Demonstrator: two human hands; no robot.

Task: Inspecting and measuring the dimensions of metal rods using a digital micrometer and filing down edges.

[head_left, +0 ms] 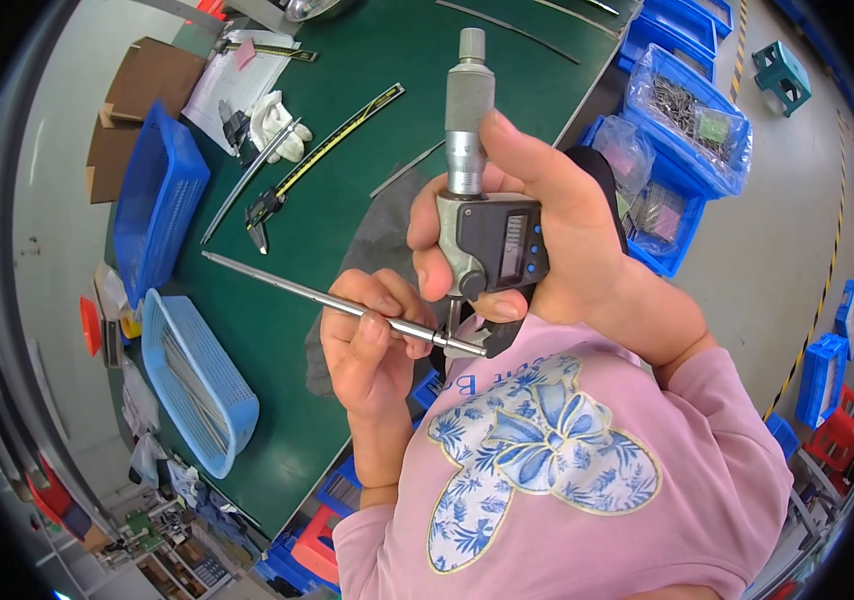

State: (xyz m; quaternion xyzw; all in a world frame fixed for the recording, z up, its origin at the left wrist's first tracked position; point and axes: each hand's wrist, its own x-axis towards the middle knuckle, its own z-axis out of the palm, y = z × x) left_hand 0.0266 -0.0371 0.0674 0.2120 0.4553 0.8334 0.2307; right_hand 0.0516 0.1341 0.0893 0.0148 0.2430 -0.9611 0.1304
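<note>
My right hand (572, 215) is closed around a digital micrometer (467, 160), which stands with its grey knurled thimble pointing up and its small display facing me. My left hand (369, 345) pinches a slim, shiny metal rod (322, 297) between thumb and fingers. The rod slants from upper left to lower right, and its stepped lower-right end sits at the micrometer's measuring gap, below the spindle. Whether both measuring faces touch the rod, I cannot tell.
On the green table (287, 440) lie a caliper (312, 165), a second rod (247, 185) and a white glove (280, 125). A dark blue basket (162, 190) and a light blue basket (232, 390) with rods stand left. Blue bins (682, 225) of metal parts stand right.
</note>
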